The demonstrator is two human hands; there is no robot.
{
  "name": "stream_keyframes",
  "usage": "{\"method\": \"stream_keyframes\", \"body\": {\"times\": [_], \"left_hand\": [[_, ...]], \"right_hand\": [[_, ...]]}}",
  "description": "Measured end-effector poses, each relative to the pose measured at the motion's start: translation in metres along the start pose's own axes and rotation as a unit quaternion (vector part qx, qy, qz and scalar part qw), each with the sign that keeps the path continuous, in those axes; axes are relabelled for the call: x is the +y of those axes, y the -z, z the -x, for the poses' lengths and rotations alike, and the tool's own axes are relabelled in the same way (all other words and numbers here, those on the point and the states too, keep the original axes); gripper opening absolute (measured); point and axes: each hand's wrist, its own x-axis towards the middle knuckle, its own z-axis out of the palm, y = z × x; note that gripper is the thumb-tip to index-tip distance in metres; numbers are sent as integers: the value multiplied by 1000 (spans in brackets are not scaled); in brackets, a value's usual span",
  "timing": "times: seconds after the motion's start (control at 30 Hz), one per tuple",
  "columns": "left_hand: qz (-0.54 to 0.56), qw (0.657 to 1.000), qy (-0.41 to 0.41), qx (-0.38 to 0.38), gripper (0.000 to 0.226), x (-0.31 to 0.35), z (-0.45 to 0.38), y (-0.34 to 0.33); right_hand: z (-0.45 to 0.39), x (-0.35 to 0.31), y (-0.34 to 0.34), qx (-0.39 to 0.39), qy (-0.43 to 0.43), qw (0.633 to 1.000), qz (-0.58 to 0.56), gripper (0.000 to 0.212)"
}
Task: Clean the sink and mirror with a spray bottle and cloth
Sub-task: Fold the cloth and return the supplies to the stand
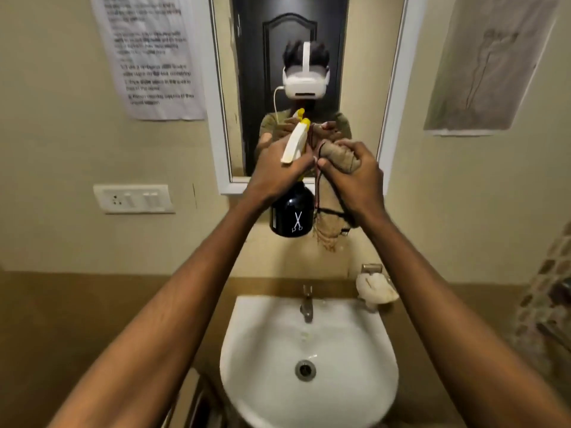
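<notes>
My left hand (278,174) grips the neck of a black spray bottle (292,213) with a white and yellow trigger head, held up in front of the mirror (364,88). Right beside it, my right hand (355,180) is shut on a bunched tan cloth (338,156) whose frayed end hangs down beside the bottle. Both hands are raised close together at the mirror's lower edge. Below them lies the white sink (262,366) with a metal tap (306,307) and a drain at its middle.
A brown counter (92,304) runs on both sides of the sink. A crumpled white cloth (375,290) lies by the tap on the right. A switch plate (134,199) and a printed notice (151,57) hang on the left wall, and a poster (488,63) on the right.
</notes>
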Motion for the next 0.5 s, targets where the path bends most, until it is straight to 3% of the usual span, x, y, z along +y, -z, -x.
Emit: {"method": "stream_keyframes", "body": {"times": [0.23, 0.5], "left_hand": [[-4, 996, 90, -15, 25, -50, 106, -38], [26, 988, 141, -60, 49, -93, 198, -69]], "right_hand": [[112, 53, 3, -44, -84, 995, 11, 35], [215, 98, 3, -82, -163, 983, 21, 32]]}}
